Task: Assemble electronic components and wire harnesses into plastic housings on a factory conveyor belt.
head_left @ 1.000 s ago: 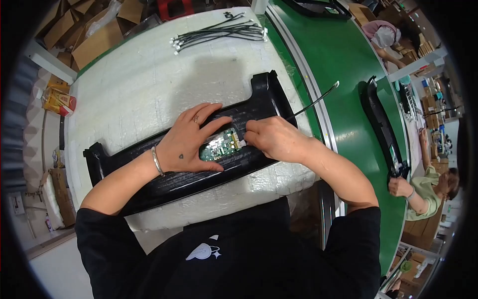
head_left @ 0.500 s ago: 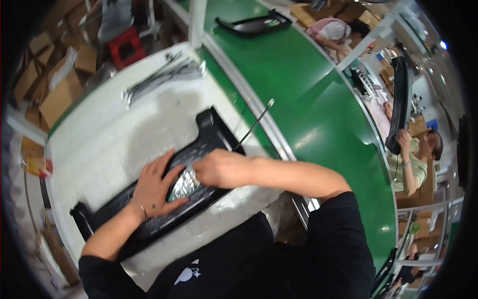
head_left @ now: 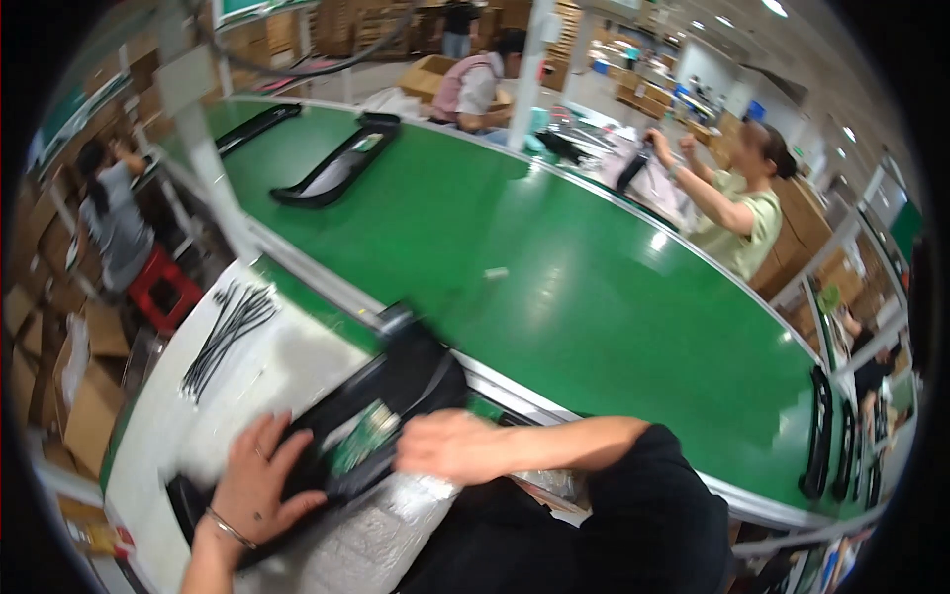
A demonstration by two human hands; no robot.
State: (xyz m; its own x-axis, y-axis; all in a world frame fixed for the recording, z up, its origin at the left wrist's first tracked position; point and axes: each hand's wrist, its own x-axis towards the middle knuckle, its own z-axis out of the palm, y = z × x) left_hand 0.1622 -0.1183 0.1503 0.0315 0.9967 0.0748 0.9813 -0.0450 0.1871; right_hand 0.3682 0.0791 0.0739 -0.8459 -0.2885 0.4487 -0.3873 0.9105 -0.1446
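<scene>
A long black plastic housing (head_left: 341, 391) lies slanted across the white padded worktop, blurred by motion. A green circuit board (head_left: 364, 438) shows in its middle. My left hand (head_left: 262, 480) rests on the housing's left part, fingers spread and thumb apart. At the board's right side, my right hand (head_left: 445, 445) is closed in a fist against the housing's near edge. Blur and the fingers hide what it may hold. A thin pale streak, possibly a wire, runs on the housing just above that hand.
Several black cables (head_left: 228, 327) lie at the worktop's far left. Beyond a metal rail runs a green conveyor (head_left: 554, 287) with further black housings (head_left: 341, 163). Across it a person (head_left: 737, 203) holds a dark part. Cardboard boxes (head_left: 94, 416) stand at left.
The view has swung up and right, showing more conveyor. The housing has shifted, and its board shows green instead of shiny. The dark cable sticking out beside my right hand is no longer visible.
</scene>
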